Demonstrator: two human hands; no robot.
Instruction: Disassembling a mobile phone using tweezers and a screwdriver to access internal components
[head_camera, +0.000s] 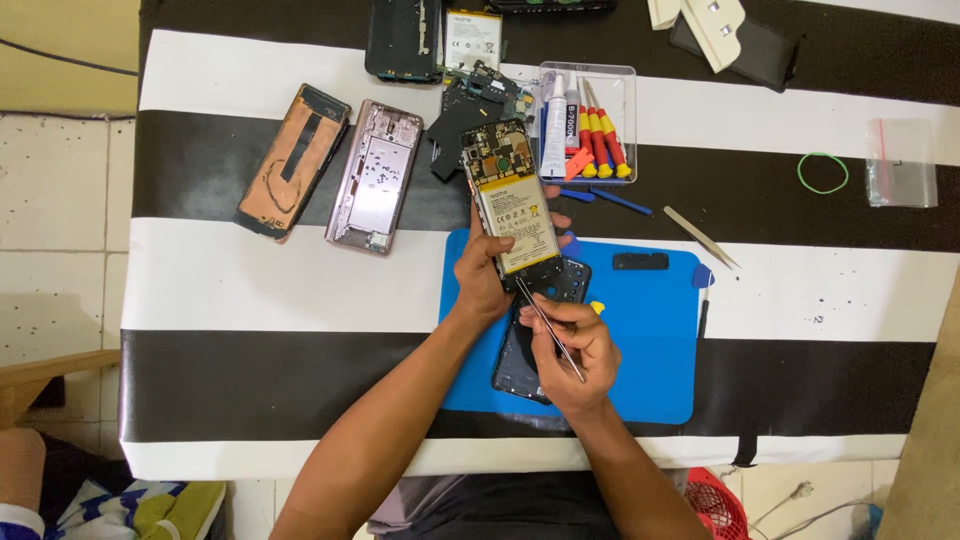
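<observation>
The opened phone (512, 205) is gripped by the left hand (482, 280) over the top edge of the blue mat (650, 330), its long axis running approx. 12 to 6 o'clock w/ a slight tilt, lower end toward the person. Metal tweezers (550, 328) are pinched shut in the right hand (575, 355), which sits at approx. 5 o'clock from the phone; the tips are aimed toward 11 o'clock and meet the phone's bottom edge, so the right hand is nearer the work point. The phone is seen w/ back cover off: pale battery in the middle, dark circuit board at top, and a dark back cover (530, 350) lies on the mat beneath.
</observation>
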